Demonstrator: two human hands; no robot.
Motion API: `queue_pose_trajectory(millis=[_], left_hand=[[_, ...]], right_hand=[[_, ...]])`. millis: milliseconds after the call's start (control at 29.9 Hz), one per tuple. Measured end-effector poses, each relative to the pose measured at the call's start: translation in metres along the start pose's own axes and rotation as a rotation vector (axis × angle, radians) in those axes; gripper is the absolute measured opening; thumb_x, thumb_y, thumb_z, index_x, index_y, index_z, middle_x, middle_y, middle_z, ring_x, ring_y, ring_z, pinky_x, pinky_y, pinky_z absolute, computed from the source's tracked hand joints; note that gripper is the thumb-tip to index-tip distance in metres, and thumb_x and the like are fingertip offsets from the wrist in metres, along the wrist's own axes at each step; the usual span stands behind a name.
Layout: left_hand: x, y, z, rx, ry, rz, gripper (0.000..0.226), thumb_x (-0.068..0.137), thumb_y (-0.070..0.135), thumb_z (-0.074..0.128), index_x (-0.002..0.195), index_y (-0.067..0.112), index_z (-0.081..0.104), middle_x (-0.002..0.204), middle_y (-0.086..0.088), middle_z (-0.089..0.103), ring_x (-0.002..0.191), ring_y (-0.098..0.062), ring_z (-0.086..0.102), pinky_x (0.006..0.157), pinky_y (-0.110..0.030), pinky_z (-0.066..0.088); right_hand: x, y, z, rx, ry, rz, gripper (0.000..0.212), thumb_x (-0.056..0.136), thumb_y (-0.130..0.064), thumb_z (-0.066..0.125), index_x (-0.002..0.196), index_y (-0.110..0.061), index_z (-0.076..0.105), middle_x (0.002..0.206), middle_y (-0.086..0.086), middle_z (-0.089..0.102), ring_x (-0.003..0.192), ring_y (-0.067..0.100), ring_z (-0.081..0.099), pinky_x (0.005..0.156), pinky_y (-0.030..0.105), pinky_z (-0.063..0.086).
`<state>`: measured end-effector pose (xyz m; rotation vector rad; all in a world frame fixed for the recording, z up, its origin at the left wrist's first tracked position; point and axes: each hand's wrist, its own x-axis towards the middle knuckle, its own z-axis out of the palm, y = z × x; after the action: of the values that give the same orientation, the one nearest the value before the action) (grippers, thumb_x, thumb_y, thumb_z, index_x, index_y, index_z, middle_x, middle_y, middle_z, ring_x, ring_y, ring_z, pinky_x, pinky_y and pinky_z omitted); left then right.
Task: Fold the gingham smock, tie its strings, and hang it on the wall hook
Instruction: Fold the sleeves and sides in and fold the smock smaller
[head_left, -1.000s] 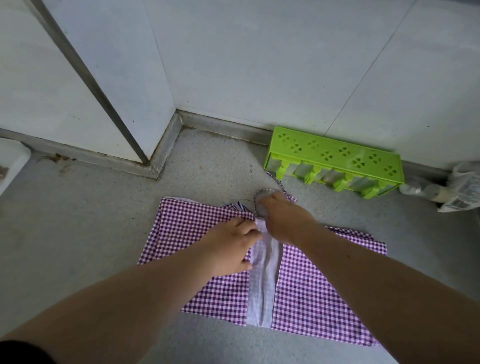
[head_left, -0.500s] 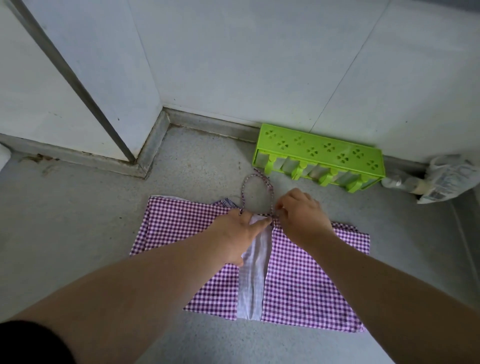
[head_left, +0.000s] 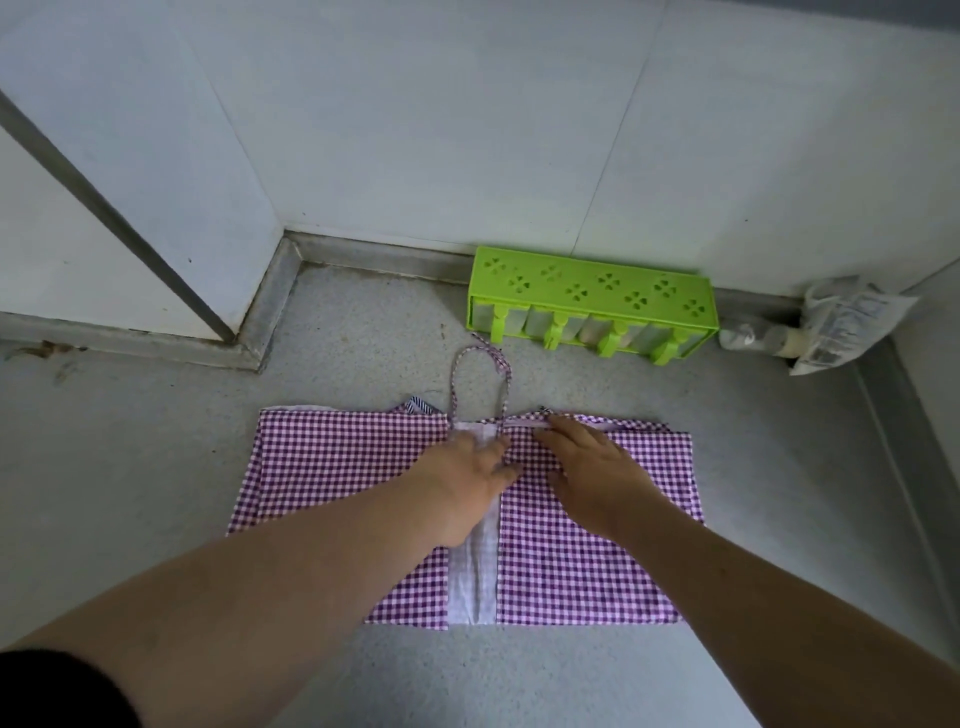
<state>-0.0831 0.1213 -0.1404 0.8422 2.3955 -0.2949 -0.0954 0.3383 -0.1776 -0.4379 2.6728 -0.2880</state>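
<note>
Head view shows your gingham smock (head_left: 582, 525) spread flat on the grey floor (head_left: 156, 467), both side panels folded in to meet along a pale centre strip, with its strings (head_left: 480, 382) lying in a loop just beyond the top edge. Your left hand (head_left: 465, 480) rests on the centre strip near that edge, fingers relaxed and gripping nothing. Your right hand (head_left: 597, 475) lies just beside it, fingers straight, pressing the right panel flat.
</note>
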Motion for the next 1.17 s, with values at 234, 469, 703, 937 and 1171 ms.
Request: queue_pose_trajectory(millis=[234,469,703,937,1171], left_hand=[[0.005,0.002,0.006,-0.082,-0.009,-0.036,0.116,0.083,0.019,0.083,0.168,0.034,0.006,0.177,0.0,-0.01,0.16,-0.041,0.009,0.12,-0.055,0.04],[0.011,0.001,0.011,-0.096,-0.049,-0.057,0.123,0.079,0.024,0.088,0.167,0.039,0.003,0.176,0.005,-0.015,0.161,-0.039,0.003,0.122,-0.057,0.037],[-0.001,-0.002,0.012,-0.097,0.083,-0.017,0.114,0.083,0.029,0.084,0.166,0.038,0.007,0.175,0.006,-0.022,0.162,-0.032,0.001,0.123,-0.053,0.036],[-0.073,-0.02,0.048,-0.391,0.189,-0.432,0.082,0.095,0.049,0.066,0.163,0.032,0.025,0.175,0.0,0.006,0.159,-0.028,0.017,0.128,-0.052,0.027],[-0.152,-0.062,0.124,-0.876,0.132,-1.066,0.099,0.088,0.061,0.069,0.165,0.025,0.019,0.168,-0.013,0.021,0.153,-0.039,0.029,0.126,-0.052,0.031]], right_hand=[[-0.022,0.05,0.014,-0.152,-0.035,0.028,0.086,0.089,-0.073,0.005,0.164,-0.034,-0.011,0.172,-0.007,-0.013,0.159,0.015,-0.01,0.129,0.043,-0.001],[-0.03,0.079,0.024,-0.173,0.03,0.085,0.079,0.096,-0.063,0.0,0.165,-0.025,-0.011,0.173,-0.003,-0.01,0.159,0.014,-0.009,0.127,0.036,-0.009],[-0.063,-0.001,0.023,-0.105,0.054,-0.089,0.073,0.102,-0.058,0.031,0.165,-0.032,0.006,0.174,0.004,0.004,0.16,0.028,0.003,0.127,0.05,0.002],[-0.065,-0.032,0.051,-0.176,-0.079,-0.088,0.076,0.101,-0.062,0.025,0.165,-0.03,-0.002,0.174,0.005,-0.005,0.16,0.032,-0.006,0.126,0.061,0.002],[-0.069,-0.057,0.046,-0.176,-0.159,-0.025,0.086,0.096,-0.069,0.029,0.164,-0.031,-0.008,0.173,0.002,-0.014,0.159,0.03,-0.012,0.126,0.06,0.001]])
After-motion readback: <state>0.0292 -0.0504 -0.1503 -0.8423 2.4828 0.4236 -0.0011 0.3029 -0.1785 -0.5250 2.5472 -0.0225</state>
